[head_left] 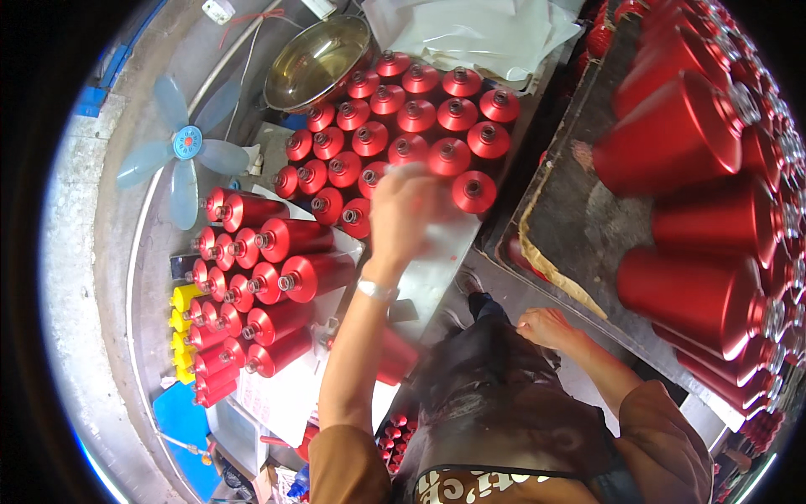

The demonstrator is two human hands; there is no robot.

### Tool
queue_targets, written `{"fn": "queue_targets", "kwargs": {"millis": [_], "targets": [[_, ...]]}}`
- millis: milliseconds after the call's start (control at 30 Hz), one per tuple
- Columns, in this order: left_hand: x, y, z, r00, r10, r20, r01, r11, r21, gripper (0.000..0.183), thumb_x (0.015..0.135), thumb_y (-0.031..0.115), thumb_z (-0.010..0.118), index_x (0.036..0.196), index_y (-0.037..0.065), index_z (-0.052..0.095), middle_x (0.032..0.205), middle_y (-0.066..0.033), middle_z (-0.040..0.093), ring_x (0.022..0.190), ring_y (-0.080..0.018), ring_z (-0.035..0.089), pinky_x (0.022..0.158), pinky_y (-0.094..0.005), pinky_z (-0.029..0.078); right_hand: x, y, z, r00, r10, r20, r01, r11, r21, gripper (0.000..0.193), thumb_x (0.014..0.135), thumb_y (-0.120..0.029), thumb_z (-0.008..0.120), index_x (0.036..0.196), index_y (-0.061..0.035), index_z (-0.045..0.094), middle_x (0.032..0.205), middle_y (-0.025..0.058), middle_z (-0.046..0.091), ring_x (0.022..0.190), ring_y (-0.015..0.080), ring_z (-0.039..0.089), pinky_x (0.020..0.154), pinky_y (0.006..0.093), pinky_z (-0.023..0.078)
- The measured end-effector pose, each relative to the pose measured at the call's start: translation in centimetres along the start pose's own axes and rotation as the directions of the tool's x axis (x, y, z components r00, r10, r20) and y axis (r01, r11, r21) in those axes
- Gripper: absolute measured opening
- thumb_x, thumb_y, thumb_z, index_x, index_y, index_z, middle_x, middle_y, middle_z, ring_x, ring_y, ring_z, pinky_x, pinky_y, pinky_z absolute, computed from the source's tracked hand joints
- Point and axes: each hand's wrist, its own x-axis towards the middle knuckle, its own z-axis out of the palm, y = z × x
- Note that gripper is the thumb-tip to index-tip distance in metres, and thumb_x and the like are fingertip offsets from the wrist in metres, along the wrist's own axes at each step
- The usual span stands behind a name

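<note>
My left hand (401,210), smeared by motion, is over the near edge of a group of upright red bottles (473,192) with bare threaded necks. A red blur shows beside its fingers; whether they hold a bottle I cannot tell. A silver-coloured watch or bracelet (377,290) circles that wrist. Beside my dark apron (495,395), my right hand (546,327) is held low with its fingers curled in, and nothing shows in them. Left of my left forearm, more red bottles (290,277) lie stacked on their sides, necks pointing left.
On the right, a dark worn board (571,218) carries rows of large red bottles (672,139). A metal bowl (319,63) and white plastic sheeting (470,34) lie at the back. A blue-bladed fan (187,142) and several yellow bottles (180,323) are on the left.
</note>
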Motion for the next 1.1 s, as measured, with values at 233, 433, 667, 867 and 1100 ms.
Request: {"fn": "queue_targets", "kwargs": {"millis": [233,433,667,867,1100], "targets": [[-9.2,6.8,-3.7,0.973,-0.213,-0.092,0.185,0.952,-0.245,0.014,0.093,0.001,0.067,0.106,-0.002,0.072,0.11,-0.0138,0.068,0.102,-0.0268,0.065,0.091,-0.0362,0.051,-7.7,1.3,5.0,0.954,0.286,-0.092,-0.286,0.958,0.017,0.022,0.084,-0.023,0.059,0.087,-0.0058,0.073,0.091,0.0215,0.071,0.085,0.0437,0.069,0.073,0.0576,0.054],[-16.7,11.6,-2.5,0.992,-0.119,0.05,0.128,0.953,-0.274,0.015,0.095,0.002,0.063,0.106,-0.006,0.071,0.105,-0.0167,0.067,0.098,-0.0293,0.066,0.087,-0.0378,0.052,-20.2,-0.5,8.6,0.841,0.541,-0.02,-0.541,0.841,0.022,0.031,0.088,-0.028,0.063,0.113,-0.0131,0.072,0.11,0.0148,0.072,0.101,0.0378,0.069,0.083,0.0519,0.056],[-19.1,15.9,-1.6,0.983,0.094,0.156,-0.027,0.923,-0.385,0.017,0.101,0.005,0.058,0.108,-0.007,0.068,0.104,-0.0139,0.066,0.095,-0.0218,0.068,0.085,-0.031,0.054,-37.6,-1.5,5.0,0.51,0.544,-0.666,-0.571,0.793,0.211,0.017,0.089,-0.027,0.063,0.095,-0.0134,0.072,0.087,0.0092,0.072,0.08,0.032,0.071,0.068,0.044,0.057],[-11.5,27.5,-2.9,0.949,0.312,-0.041,-0.311,0.909,-0.277,0.022,0.102,0.004,0.056,0.117,-0.006,0.068,0.115,-0.0185,0.069,0.102,-0.029,0.067,0.089,-0.0363,0.055,-53.5,3.1,-7.9,-0.055,0.263,-0.963,-0.588,0.771,0.244,0.017,0.088,-0.019,0.067,0.102,-0.0084,0.069,0.089,0.0142,0.066,0.081,0.0374,0.067,0.07,0.0467,0.055],[1.2,49.5,-3.5,0.761,0.595,-0.258,-0.598,0.798,0.077,0.025,0.102,0.002,0.053,0.124,-0.007,0.062,0.12,-0.0163,0.068,0.11,-0.0264,0.065,0.099,-0.0385,0.05,-71.3,21.7,-28.5,-0.301,-0.122,-0.946,-0.791,0.586,0.177,0.052,0.087,-0.02,0.072,0.135,-0.0099,0.056,0.131,0.0184,0.055,0.117,0.041,0.057,0.095,0.0496,0.051]]}}
